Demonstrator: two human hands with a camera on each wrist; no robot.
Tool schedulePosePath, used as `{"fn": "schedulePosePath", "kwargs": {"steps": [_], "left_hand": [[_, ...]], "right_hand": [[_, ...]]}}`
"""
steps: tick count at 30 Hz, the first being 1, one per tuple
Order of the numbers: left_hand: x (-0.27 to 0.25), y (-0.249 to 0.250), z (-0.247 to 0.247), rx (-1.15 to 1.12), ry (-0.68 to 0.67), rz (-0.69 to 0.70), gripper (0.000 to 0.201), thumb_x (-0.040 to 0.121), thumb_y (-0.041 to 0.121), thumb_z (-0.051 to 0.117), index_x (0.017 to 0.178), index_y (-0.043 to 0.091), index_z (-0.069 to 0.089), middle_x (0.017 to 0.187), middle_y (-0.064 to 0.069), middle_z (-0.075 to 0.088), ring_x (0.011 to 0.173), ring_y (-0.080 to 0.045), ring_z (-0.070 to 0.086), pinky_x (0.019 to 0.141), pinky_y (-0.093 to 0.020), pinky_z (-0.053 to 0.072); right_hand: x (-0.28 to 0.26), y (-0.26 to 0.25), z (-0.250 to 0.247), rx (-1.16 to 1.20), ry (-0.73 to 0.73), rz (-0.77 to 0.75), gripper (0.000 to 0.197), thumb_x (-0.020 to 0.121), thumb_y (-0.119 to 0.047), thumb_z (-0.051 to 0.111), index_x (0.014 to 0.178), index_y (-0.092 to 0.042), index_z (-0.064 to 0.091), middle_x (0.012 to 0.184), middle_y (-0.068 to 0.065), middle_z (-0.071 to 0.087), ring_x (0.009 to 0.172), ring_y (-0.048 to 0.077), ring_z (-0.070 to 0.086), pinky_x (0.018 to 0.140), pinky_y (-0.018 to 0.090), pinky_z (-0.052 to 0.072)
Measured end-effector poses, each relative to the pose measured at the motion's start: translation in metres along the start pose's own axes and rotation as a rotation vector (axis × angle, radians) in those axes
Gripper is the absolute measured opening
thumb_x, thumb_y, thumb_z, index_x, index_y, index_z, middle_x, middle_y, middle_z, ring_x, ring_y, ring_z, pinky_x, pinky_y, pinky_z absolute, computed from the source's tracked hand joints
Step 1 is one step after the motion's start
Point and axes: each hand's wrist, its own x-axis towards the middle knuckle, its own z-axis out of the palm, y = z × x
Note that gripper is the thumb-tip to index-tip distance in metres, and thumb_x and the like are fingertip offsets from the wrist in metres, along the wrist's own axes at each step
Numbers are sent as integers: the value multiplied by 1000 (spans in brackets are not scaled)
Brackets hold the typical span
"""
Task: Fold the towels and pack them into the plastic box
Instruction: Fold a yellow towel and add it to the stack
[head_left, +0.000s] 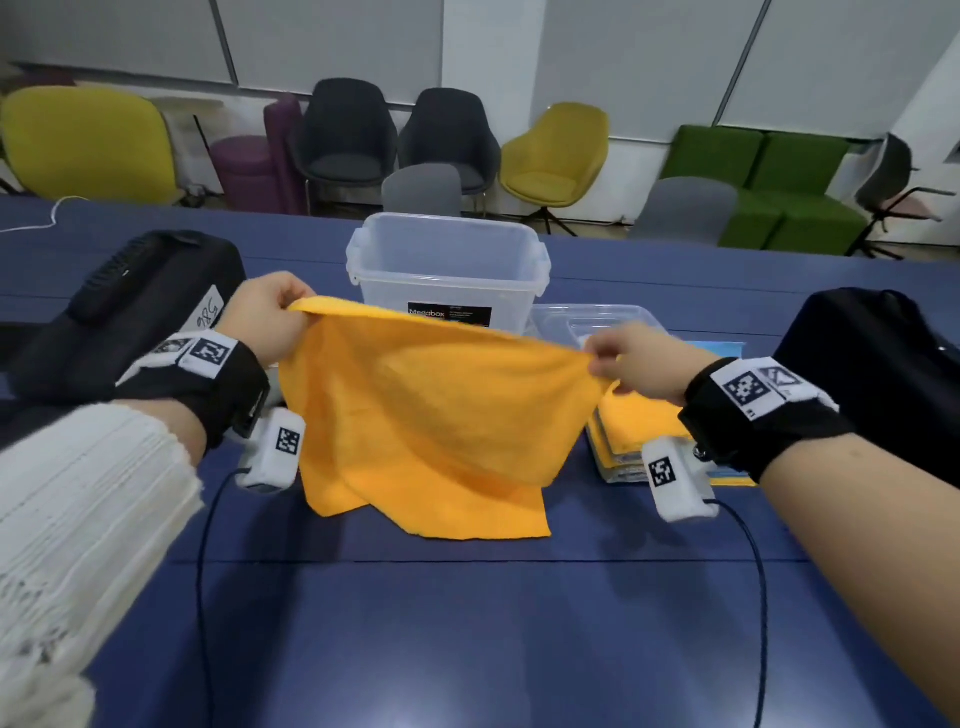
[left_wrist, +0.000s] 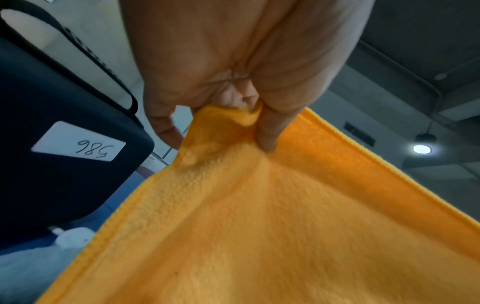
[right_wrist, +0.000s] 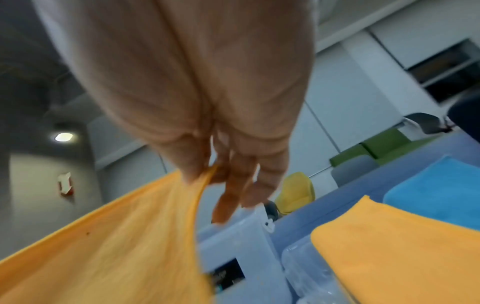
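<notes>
Head view shows the soft orange microfibre towel (head_left: 426, 415) stretched between the two hands above the middle of the dark blue bench (head_left: 467, 623), its lower edge trailing on the surface at about 6 o'clock. The left hand (head_left: 270, 322) pinches one top corner and the right hand (head_left: 639, 364) pinches the other; in the left wrist view thumb and fingers (left_wrist: 267, 131) bunch the stitched hem, and in the right wrist view the cloth is nipped between thumb and forefinger while the other fingers hang loose. Holding the corners apart and high lets the limp, fleecy cloth hang flat, which I judge to be the set-up for a clean first fold.

At 12 o'clock, just behind the towel, stands the clear rectangular plastic box (head_left: 447, 260) with side clips and a dark label, open-topped and apparently empty, ready for packing. Its clear plastic lid (head_left: 597, 317) lies beside it at about 2 o'clock. Near 3 o'clock a flat stack of orange and blue towels (head_left: 634, 426) waits within reach of the right hand. A black hard case with a white number sticker (head_left: 130, 312) sits at 9 o'clock, and a dark bag (head_left: 872, 343) at 3 o'clock.
</notes>
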Motion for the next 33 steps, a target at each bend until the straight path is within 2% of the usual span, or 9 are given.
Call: {"fn": "schedulePosePath", "kwargs": {"steps": [6, 8, 11, 13, 15, 19, 23, 28, 33], "left_hand": [[20, 44, -53, -257, 177, 150, 36, 84, -1, 45, 77, 31, 61, 90, -14, 65, 73, -13, 60, 72, -31, 53], [16, 55, -70, -344, 137, 155, 38, 84, -4, 44, 77, 30, 61, 83, -6, 62, 78, -19, 60, 79, -35, 52], [3, 44, -75, -436, -114, 94, 31, 80, -3, 50, 72, 23, 65, 79, -6, 59, 79, -23, 57, 85, -38, 48], [-12, 16, -63, -376, -373, 34, 6, 77, 3, 58, 81, 4, 62, 81, -18, 54, 82, -28, 50, 81, -41, 44], [-28, -22, -44, -260, -594, -77, 36, 70, 15, 64, 90, -14, 55, 83, -20, 55, 81, -29, 49, 76, -39, 43], [-77, -77, -3, -140, -966, -329, 17, 55, 11, 66, 69, 2, 66, 63, -9, 61, 58, -18, 55, 55, -21, 44], [-101, -105, 21, -85, -1179, -551, 34, 44, 10, 64, 76, 0, 68, 80, -22, 58, 78, -35, 55, 75, -40, 44], [-94, -104, 51, -96, -1020, -653, 22, 81, -6, 49, 96, 3, 63, 84, -17, 60, 76, -30, 59, 67, -36, 51], [-79, -119, 85, 98, -777, -515, 12, 89, 4, 43, 90, 14, 50, 77, -11, 48, 66, -23, 45, 56, -29, 39]], "right_hand": [[14, -12, -43, 765, 606, -175, 20, 92, -16, 45, 74, -20, 50, 69, 3, 49, 65, 18, 47, 65, 35, 44], [1, -22, -52, 1003, 591, -260, 24, 98, -9, 41, 76, -16, 48, 65, 1, 51, 59, 13, 49, 60, 29, 46], [-16, -13, -45, 1135, 222, -288, 21, 99, -8, 41, 79, -13, 48, 70, 3, 60, 63, 14, 58, 62, 28, 53], [-25, 5, -23, 1098, -50, -188, 8, 85, -12, 58, 79, -11, 53, 73, 5, 63, 65, 15, 62, 61, 28, 55], [-36, 27, 11, 1045, -214, 23, 10, 71, -15, 67, 76, -10, 59, 68, 3, 65, 59, 13, 64, 55, 25, 54], [-57, 71, 82, 849, -516, 253, 16, 90, -3, 56, 77, -10, 48, 58, 0, 50, 47, 9, 49, 44, 20, 43], [-70, 91, 112, 761, -753, 400, 24, 98, -3, 46, 75, -11, 47, 62, 6, 49, 50, 16, 52, 51, 28, 50], [-55, 91, 125, 384, -438, 367, 23, 100, -12, 45, 77, -11, 43, 60, 5, 51, 50, 17, 52, 50, 28, 45], [-23, 96, 143, 63, -120, 284, 22, 98, -22, 49, 78, -16, 44, 69, 3, 46, 59, 18, 43, 54, 28, 33]]}}
